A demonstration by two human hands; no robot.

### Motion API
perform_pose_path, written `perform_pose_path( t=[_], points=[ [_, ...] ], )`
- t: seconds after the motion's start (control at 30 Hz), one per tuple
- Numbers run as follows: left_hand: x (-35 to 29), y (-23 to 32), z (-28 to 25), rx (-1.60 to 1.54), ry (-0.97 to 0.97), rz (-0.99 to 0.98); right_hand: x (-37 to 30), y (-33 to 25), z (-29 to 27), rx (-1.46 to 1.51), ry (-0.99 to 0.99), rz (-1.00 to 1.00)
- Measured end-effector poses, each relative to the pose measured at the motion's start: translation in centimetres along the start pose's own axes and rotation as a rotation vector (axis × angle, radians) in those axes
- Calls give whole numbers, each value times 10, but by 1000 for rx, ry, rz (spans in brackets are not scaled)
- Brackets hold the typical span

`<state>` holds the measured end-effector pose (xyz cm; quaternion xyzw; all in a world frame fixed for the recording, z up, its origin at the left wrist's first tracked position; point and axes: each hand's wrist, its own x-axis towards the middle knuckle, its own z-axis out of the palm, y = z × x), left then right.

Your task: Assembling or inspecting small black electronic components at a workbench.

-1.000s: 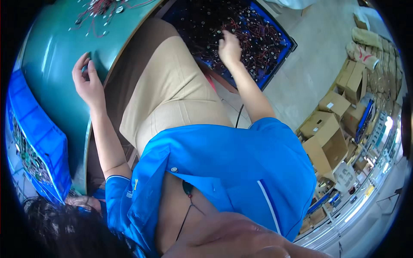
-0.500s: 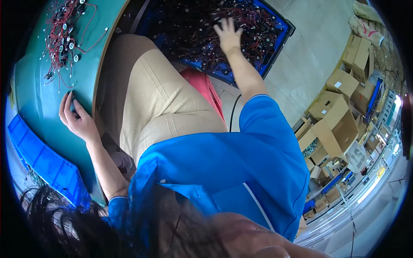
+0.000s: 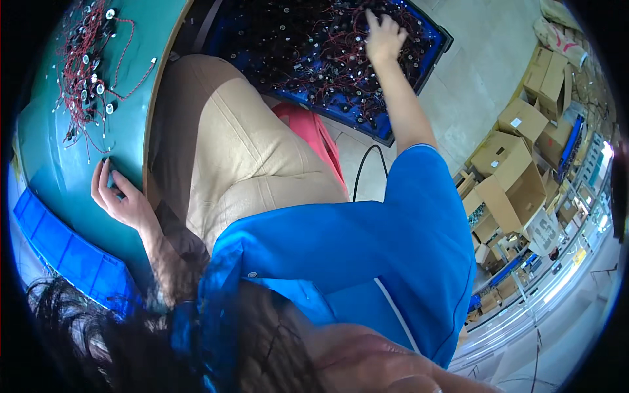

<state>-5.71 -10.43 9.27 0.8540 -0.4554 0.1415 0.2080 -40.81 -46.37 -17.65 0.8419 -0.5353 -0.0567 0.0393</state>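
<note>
My right hand [image 3: 386, 40] reaches over a blue bin [image 3: 379, 128] filled with small round black parts on twisted red and black wires [image 3: 337, 59]. Its fingers are spread, with the tips among the wires and nothing visibly held. My left hand [image 3: 123, 198] rests at the edge of a green tabletop [image 3: 69, 187], fingers loosely bent and apart, nothing in it. Just beyond its fingertips lies a tangled pile of the same wired parts [image 3: 85, 82], with small white connectors on the wire ends. Several parts show silvery round faces.
A blue plastic tray [image 3: 72, 252] stands at the table's left side. Something red [image 3: 318, 134] and a black cable [image 3: 359, 171] are between my legs and the bin. Open cardboard boxes [image 3: 508, 196] stand along the right, beyond the tiled floor [image 3: 468, 85].
My right hand has moved right and farther across the bin. My left hand stays at the table edge; the view has shifted slightly, and the wire pile appears a little changed in position.
</note>
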Motion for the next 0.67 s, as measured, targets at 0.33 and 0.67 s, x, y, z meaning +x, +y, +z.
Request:
perform_pose_path(
  t=[0.33,0.67],
  points=[
    [0,-2,5,-16,-4,-25,-136,-38,24,248,-136,41],
    [0,-4,4,-31,6,10,-200,0,58,790,-241,321]
  ],
)
